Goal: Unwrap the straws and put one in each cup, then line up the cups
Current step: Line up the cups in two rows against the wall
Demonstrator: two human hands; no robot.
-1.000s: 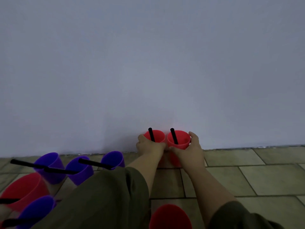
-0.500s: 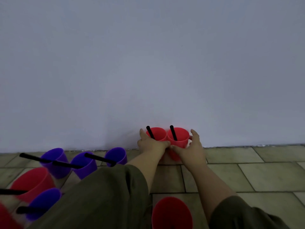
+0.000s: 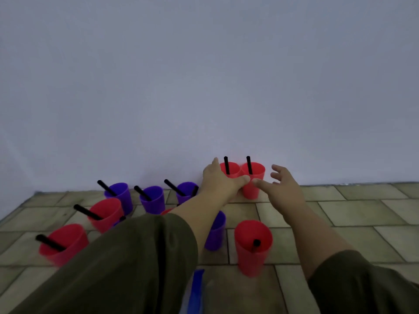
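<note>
Two red cups stand side by side against the wall, the left red cup (image 3: 231, 169) and the right red cup (image 3: 255, 181), each with an upright black straw (image 3: 249, 165). My left hand (image 3: 218, 181) lies against the left red cup, thumb across its front and a finger straight up beside it. My right hand (image 3: 284, 186) hovers just right of the right red cup, fingers spread, holding nothing. Three purple cups (image 3: 153, 199) with straws stand in a row along the wall to the left.
More cups stand on the tiled floor (image 3: 353, 209): two red ones with straws at left (image 3: 106, 214), a red one with a straw in front (image 3: 252, 243), and a purple one (image 3: 215, 232) half hidden by my left arm. A blurred blue object (image 3: 196, 288) lies near the bottom edge.
My right hand has let go of the right red cup and pulled back with fingers spread. My left hand has loosened on the left cup. The view has tilted down, showing more floor and cups.
</note>
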